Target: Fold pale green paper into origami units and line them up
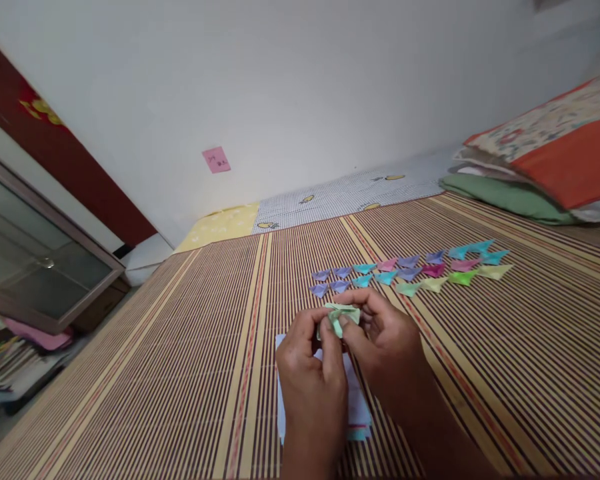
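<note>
A small folded piece of light green paper (346,321) is pinched between both hands, above the striped mat. My left hand (313,363) grips its left side with thumb and fingers. On its right side, my right hand (387,340) presses it with the thumb in front and the fingers behind. Beneath my left hand lies a stack of paper sheets (357,400), partly covered, with white on top and coloured edges at the bottom. Beyond the hands, several small folded paper shapes (434,270) in blue, purple, pink, green and yellow stand in two rows.
The striped mat (205,353) spreads under everything. Folded bedding (570,160) lies at the right, and patterned cloth (320,197) runs along the wall. A pink note (216,160) is on the wall. A glass-fronted cabinet (40,247) stands at the left.
</note>
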Available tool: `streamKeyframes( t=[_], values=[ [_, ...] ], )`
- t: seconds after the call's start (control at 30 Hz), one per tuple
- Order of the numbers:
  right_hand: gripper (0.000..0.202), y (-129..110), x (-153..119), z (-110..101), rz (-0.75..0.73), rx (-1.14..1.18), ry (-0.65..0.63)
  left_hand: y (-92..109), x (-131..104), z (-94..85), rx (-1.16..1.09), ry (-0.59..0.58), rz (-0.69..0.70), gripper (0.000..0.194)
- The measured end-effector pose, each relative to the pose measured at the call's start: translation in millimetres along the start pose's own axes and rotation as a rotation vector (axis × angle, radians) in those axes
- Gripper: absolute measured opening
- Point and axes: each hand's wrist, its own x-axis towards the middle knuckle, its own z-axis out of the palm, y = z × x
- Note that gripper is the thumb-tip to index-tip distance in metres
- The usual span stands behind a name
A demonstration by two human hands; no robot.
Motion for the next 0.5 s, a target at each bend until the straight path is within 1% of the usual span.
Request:
streamKeyframes(
  t=[0.13,0.33,0.5],
  values=[
    [0.015,1.7,0.7,0.1,-0.003,-0.024,0.002,0.1,0.4,-1.1,0.001,-0.018,-0.006,0.018],
    [0.019,7.8,2.1,1.4,-0.004,-0.016,0.024,3.3,1.6,-3.3,-0.015,-0.052,0.049,0.021],
    [0.021,4.1,1.8,0.7,0.013,0.013,0.008,2.8,2.4,-5.3,-0.025,-0.075,0.077,0.018]
  ],
)
